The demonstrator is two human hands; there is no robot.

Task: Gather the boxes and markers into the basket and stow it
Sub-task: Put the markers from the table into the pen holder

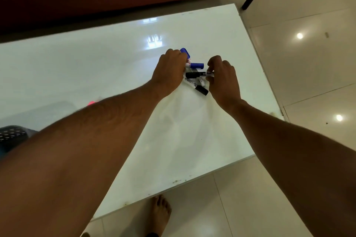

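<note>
I am looking down from a head camera at a glossy white counter (119, 59) with both bare arms stretched forward over it. A small cluster of markers lies toward the far right part of the counter, and both hands meet there.

My left hand (170, 72) is curled, palm down, over the left side of the cluster. Its fingers are bent and pressed together around the white barrels of two blue-capped markers; one blue cap (185, 52) pokes out past the knuckles on the far side, and the other blue cap (196, 65) points right, just beside the hand.

My right hand (223, 79) comes in from the right. Its fingers (212, 63) are bunched and pinching the right end of a black marker (196, 74), which lies crosswise between the two hands. Just nearer, a second black-capped marker (200, 89) lies slanted on the counter, touching the pile.

At the left edge, partly hidden by my left forearm, I see a dark perforated basket (11, 133). A small pink object (91, 103) shows just above that forearm; I cannot tell what it is. A bare foot (160, 213) stands on the pale tiled floor (308, 63) at the near edge.
</note>
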